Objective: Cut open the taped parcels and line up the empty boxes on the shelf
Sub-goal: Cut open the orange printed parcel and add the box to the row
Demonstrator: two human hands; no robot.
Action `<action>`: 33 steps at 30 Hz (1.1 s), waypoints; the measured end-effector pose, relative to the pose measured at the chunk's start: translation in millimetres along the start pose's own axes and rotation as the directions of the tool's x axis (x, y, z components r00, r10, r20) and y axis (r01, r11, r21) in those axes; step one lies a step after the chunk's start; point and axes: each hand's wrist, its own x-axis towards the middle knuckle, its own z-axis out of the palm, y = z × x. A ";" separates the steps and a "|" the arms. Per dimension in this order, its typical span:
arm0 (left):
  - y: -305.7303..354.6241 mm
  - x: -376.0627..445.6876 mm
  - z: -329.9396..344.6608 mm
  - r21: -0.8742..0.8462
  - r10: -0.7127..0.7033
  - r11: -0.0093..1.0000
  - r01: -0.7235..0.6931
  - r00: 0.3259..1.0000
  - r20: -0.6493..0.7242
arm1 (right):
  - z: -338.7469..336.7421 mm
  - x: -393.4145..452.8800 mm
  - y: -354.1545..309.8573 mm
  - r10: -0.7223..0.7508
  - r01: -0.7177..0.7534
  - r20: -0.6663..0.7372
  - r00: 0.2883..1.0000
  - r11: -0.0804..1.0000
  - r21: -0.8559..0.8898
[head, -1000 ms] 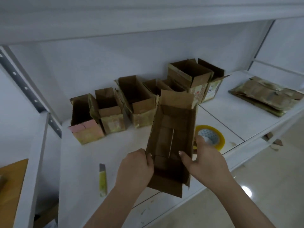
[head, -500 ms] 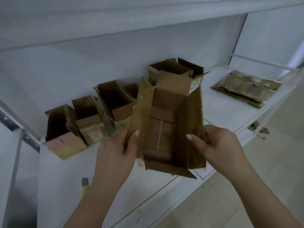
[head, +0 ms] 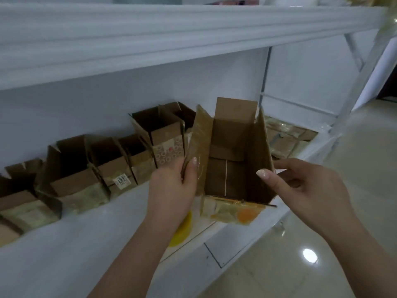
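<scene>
You hold an open box point(head: 232, 160) of brown cardboard in both hands, just above the front edge of the white shelf point(head: 90, 239). Your left hand point(head: 171, 190) pinches the left flap, the thumb on its inner face, which is covered with glossy tape. Your right hand point(head: 309, 190) grips the right wall, the thumb inside and the other fingers curled behind it. The box is rectangular and empty; its bottom shows two flaps that meet at a thin pale seam. The far flap stands upright and is plain, matte cardboard. The near outer face has crumpled shiny tape and an orange spot.

Along the back wall stands a row point(head: 107, 166) of open boxes, side by side, of the same brown cardboard with yellowish tape on the fronts. To the right on the shelf lies a flat pile point(head: 285, 140) of taped cardboard. Under your left wrist a yellow round thing point(head: 182, 231) is partly hidden.
</scene>
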 end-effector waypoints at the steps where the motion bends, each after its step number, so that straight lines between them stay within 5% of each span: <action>1: 5.1 3.1 14.3 -0.014 -0.024 1.000 0.024 1.000 0.004 | -2.9 4.6 9.6 0.007 -0.006 0.023 1.000 0.999 -0.033; 5: 15.7 19.1 58.1 -0.102 -0.088 0.991 0.091 0.996 0.028 | -6.3 29.1 46.8 0.039 -0.031 0.076 0.996 0.994 -0.103; 11: 2.1 48.9 94.1 -0.005 -0.014 1.000 0.014 0.998 0.069 | 8.7 81.1 86.5 0.185 -0.180 0.188 0.965 0.983 -0.044; 23: -20.0 137.3 153.4 0.161 -0.130 0.984 0.077 0.928 0.348 | 42.8 193.5 127.2 0.222 -0.219 -0.045 0.974 0.973 0.068; 28: -28.2 169.5 152.6 0.257 -0.199 0.958 0.129 0.943 0.265 | 67.5 259.2 153.1 0.186 -0.180 -0.020 0.982 0.968 0.175; 33: -60.8 207.0 158.7 0.564 -0.119 0.825 0.047 0.989 0.092 | 91.7 315.1 161.0 0.150 -0.142 -0.005 0.989 0.942 0.305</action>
